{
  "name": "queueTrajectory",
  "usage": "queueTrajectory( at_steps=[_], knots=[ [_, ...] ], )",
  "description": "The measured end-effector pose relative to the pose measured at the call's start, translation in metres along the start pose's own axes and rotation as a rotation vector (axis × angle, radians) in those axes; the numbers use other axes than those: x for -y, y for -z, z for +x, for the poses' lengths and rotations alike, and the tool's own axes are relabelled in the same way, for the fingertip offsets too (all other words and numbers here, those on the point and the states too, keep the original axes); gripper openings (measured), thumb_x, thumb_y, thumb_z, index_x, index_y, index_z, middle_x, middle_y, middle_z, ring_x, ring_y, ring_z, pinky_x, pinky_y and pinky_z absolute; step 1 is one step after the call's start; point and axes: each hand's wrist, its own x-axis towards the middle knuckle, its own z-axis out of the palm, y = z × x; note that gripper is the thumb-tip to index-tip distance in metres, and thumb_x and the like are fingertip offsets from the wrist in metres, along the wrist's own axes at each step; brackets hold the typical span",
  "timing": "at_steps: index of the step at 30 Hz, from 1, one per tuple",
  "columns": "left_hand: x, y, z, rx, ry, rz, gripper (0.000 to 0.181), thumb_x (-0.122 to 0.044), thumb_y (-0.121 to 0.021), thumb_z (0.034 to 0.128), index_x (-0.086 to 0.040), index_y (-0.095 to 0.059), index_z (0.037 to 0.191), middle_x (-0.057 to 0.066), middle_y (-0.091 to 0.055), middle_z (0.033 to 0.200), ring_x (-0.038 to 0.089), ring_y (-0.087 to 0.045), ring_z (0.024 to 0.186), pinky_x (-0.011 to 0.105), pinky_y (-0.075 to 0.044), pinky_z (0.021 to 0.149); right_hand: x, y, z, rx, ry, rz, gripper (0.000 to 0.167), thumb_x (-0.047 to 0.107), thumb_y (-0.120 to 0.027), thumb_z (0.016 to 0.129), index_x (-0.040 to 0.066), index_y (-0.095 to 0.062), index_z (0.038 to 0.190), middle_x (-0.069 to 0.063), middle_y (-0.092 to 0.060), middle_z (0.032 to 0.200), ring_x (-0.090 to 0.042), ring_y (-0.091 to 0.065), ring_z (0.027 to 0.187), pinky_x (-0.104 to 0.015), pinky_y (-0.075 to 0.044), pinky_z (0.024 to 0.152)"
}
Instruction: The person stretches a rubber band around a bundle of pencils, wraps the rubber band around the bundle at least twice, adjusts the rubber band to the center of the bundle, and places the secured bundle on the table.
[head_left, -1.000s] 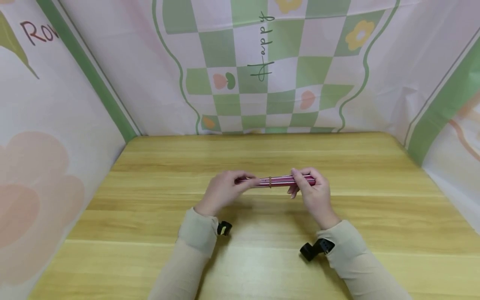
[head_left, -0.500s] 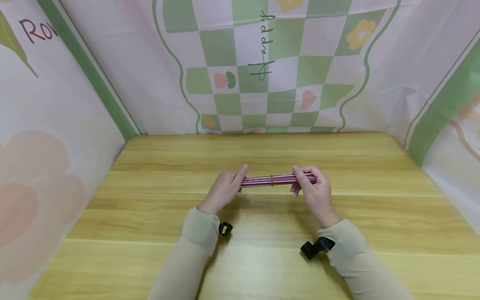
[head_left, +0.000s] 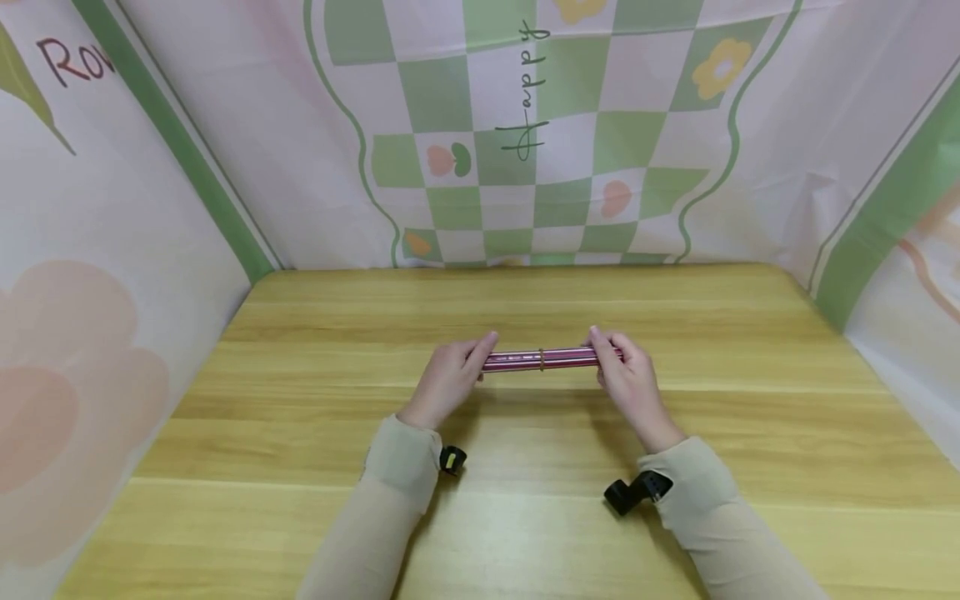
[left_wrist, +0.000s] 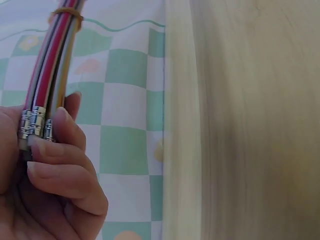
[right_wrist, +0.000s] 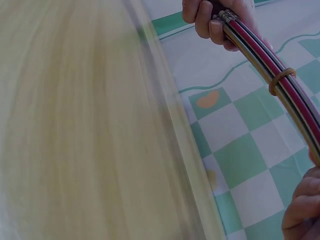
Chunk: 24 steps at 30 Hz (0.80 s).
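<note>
A bundle of pencils with striped red, dark and light sides is held level above the table in the head view. A tan rubber band circles its middle. At the bundle's left end my left hand grips it, thumb on top. The left wrist view shows metal ferrules and erasers among those curled fingers. My right hand holds the opposite end, thumb laid along it; the tips there are hidden by the hand. In the right wrist view, the bundle runs between both hands.
Beneath the hands is a wooden table. A printed cloth with green checks hangs behind its far edge, and more printed cloth stands at both sides. Small black cameras sit at the wrists.
My left hand has changed from reaching over the pencils' left end to gripping it with the thumb on top. The right hand has shifted its hold, covering more of the right end.
</note>
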Motion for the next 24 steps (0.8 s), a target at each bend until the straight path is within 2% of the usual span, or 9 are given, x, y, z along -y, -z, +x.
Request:
queueTrajectory(
  at_steps=[2, 5, 9, 11, 16, 20, 22, 24],
  knots=[
    [0.001, 0.001, 0.000, -0.003, 0.028, -0.026, 0.057, -0.056, -0.038, 0.1028, -0.011, -0.053, 0.071, 0.009, -0.064, 0.076, 0.017, -0.050, 0.063, 0.031, -0.046, 0.064, -0.001, 0.001, 0.001, 0.013, -0.030, -0.032, 0.042, 0.033, -0.050, 0.105, -0.007, -0.064, 0.105, 0.008, -0.043, 0.052, -0.004, -0.039, 0.044, -0.022, -0.034, 0.042],
    [0.003, 0.002, 0.001, 0.006, 0.068, -0.082, 0.049, -0.055, -0.047, 0.1005, -0.011, -0.065, 0.086, 0.010, -0.065, 0.081, 0.019, -0.053, 0.066, 0.030, -0.046, 0.061, -0.002, 0.003, 0.002, 0.044, -0.058, -0.081, 0.046, 0.035, -0.047, 0.105, -0.007, -0.062, 0.109, 0.007, -0.041, 0.054, -0.005, -0.039, 0.047, -0.023, -0.035, 0.044],
    [0.009, 0.004, 0.003, 0.046, 0.098, -0.195, 0.034, -0.042, -0.063, 0.0962, -0.012, -0.071, 0.106, 0.017, -0.069, 0.092, 0.024, -0.063, 0.072, 0.033, -0.055, 0.064, -0.005, 0.005, 0.004, 0.075, -0.082, -0.146, 0.049, 0.040, -0.043, 0.106, -0.005, -0.062, 0.108, 0.006, -0.041, 0.056, -0.006, -0.040, 0.049, -0.024, -0.036, 0.047],
    [0.012, 0.005, 0.004, 0.063, 0.106, -0.251, 0.031, -0.036, -0.069, 0.0936, -0.011, -0.071, 0.111, 0.020, -0.070, 0.094, 0.024, -0.064, 0.069, 0.034, -0.057, 0.064, -0.007, 0.006, 0.004, 0.089, -0.094, -0.184, 0.052, 0.044, -0.041, 0.106, -0.005, -0.060, 0.102, 0.005, -0.043, 0.057, -0.008, -0.041, 0.051, -0.025, -0.037, 0.048],
    [0.016, 0.006, 0.007, 0.063, 0.134, -0.366, 0.031, -0.022, -0.075, 0.0895, -0.004, -0.070, 0.114, 0.022, -0.071, 0.097, 0.027, -0.068, 0.072, 0.036, -0.061, 0.070, -0.009, 0.008, 0.006, 0.107, -0.095, -0.268, 0.048, 0.041, -0.043, 0.106, -0.002, -0.054, 0.089, 0.003, -0.047, 0.063, -0.013, -0.047, 0.062, -0.028, -0.041, 0.058],
    [0.015, 0.006, 0.007, 0.040, 0.151, -0.422, 0.030, -0.013, -0.076, 0.0880, 0.001, -0.070, 0.113, 0.020, -0.072, 0.094, 0.023, -0.068, 0.072, 0.037, -0.062, 0.072, -0.011, 0.008, 0.007, 0.119, -0.087, -0.309, 0.047, 0.040, -0.044, 0.105, -0.003, -0.058, 0.092, 0.002, -0.049, 0.066, -0.017, -0.049, 0.071, -0.030, -0.042, 0.067],
    [0.016, 0.005, 0.007, 0.031, 0.151, -0.416, 0.028, -0.011, -0.076, 0.0876, 0.002, -0.070, 0.111, 0.018, -0.073, 0.091, 0.017, -0.067, 0.069, 0.036, -0.061, 0.071, -0.013, 0.008, 0.008, 0.123, -0.098, -0.303, 0.048, 0.041, -0.045, 0.105, -0.003, -0.058, 0.092, 0.003, -0.049, 0.066, -0.015, -0.048, 0.070, -0.029, -0.042, 0.066],
    [0.017, 0.004, 0.007, 0.031, 0.153, -0.400, 0.027, -0.012, -0.076, 0.0876, 0.002, -0.071, 0.110, 0.017, -0.074, 0.090, 0.014, -0.067, 0.067, 0.034, -0.061, 0.070, -0.017, 0.009, 0.009, 0.135, -0.138, -0.242, 0.048, 0.042, -0.046, 0.104, -0.003, -0.058, 0.093, 0.004, -0.047, 0.061, -0.013, -0.046, 0.060, -0.027, -0.041, 0.057]
  ],
)
